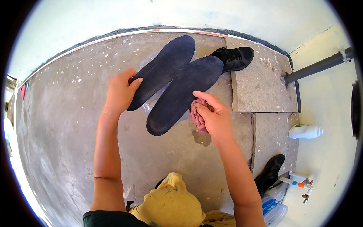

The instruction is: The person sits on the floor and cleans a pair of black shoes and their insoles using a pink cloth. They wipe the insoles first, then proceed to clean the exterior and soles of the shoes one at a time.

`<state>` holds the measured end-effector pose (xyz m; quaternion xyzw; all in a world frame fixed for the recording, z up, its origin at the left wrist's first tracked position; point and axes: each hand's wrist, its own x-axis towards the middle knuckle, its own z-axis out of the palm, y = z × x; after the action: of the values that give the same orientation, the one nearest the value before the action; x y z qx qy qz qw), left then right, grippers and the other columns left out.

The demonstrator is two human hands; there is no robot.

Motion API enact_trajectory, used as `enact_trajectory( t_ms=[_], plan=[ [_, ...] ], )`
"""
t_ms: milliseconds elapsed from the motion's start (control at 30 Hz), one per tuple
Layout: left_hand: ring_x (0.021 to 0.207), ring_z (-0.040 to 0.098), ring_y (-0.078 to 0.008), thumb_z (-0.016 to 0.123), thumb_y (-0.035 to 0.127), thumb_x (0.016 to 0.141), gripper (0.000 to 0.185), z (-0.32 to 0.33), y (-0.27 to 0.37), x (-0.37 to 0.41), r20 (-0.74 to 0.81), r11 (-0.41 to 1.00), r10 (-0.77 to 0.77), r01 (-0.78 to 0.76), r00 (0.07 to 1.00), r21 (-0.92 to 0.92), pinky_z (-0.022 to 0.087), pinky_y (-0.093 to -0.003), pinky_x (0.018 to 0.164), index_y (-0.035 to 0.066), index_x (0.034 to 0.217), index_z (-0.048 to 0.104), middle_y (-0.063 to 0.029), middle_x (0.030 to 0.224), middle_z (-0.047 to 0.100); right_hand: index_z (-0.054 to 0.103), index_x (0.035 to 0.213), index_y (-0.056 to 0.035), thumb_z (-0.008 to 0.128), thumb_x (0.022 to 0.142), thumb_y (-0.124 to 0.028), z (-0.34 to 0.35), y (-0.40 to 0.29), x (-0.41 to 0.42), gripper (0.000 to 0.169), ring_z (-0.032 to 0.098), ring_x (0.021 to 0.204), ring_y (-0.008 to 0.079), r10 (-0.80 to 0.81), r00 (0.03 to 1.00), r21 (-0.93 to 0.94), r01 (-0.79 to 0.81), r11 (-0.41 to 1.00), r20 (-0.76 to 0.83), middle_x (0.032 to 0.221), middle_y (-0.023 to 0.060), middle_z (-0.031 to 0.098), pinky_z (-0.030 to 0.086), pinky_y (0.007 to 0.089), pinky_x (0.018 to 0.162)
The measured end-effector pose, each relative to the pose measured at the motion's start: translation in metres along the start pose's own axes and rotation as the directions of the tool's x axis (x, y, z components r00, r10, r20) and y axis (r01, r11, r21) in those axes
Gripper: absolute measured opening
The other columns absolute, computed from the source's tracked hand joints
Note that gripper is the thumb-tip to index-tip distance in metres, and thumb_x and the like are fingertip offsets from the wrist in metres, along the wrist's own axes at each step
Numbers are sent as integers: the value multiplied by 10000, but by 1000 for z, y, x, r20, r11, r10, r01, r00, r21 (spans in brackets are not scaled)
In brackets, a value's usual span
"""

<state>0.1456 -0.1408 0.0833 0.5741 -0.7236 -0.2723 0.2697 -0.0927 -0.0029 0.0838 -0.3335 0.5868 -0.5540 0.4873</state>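
Observation:
Two dark shoe insoles lie tilted side by side in front of me. My left hand (122,90) pinches the edge of the left insole (167,71) between thumb and fingers. The right insole (185,95) partly overlaps it. My right hand (217,116) holds a crumpled pink cloth (200,115), with the index fingertip at the right insole's edge. Behind the insoles shows part of a clear plastic container (147,106), mostly hidden. A black lace-up shoe (236,58) stands just beyond the right insole's far end, its rear part covered by the insole.
Stone slabs (263,93) edge the concrete floor at right, beside a grey pipe (317,66). A white bottle (305,131), a second black shoe (269,173), a tap (307,185) and a clear plastic bottle (273,211) are at right. Yellow cloth covers my lap (170,203).

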Motion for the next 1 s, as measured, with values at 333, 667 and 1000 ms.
enact_trajectory(
  t_ms=[333, 667, 1000],
  plan=[
    [671, 462, -82, 721, 176, 884, 219, -3, 29, -17, 78, 990, 132, -136, 988, 38, 406, -278, 598, 8, 991, 629, -26, 716, 527, 663, 1150, -4, 554, 917, 96, -22, -5, -10, 276, 525, 581, 31, -77, 997, 90, 79, 993, -25, 838, 41, 653, 418, 192, 517],
    [773, 631, -111, 626, 105, 955, 236, -11, 62, -19, 233, 717, 153, 55, 960, -695, 509, -254, 716, -14, 1151, 573, -89, 913, 680, 628, 1118, 16, 563, 915, 60, 12, -47, 1, 218, 601, 735, 81, 54, 995, 265, -74, 961, 82, 927, 63, 663, 489, 235, 624],
    [856, 660, -115, 565, 93, 988, 168, -6, 7, 28, 361, 562, -91, 347, 928, -751, 557, -264, 748, 0, 1127, 568, -67, 981, 672, 603, 1144, 65, 584, 897, 18, 62, -32, 41, 252, 618, 682, 146, 356, 919, 220, -387, 895, 169, 868, 115, 658, 489, 272, 568]
  ],
)
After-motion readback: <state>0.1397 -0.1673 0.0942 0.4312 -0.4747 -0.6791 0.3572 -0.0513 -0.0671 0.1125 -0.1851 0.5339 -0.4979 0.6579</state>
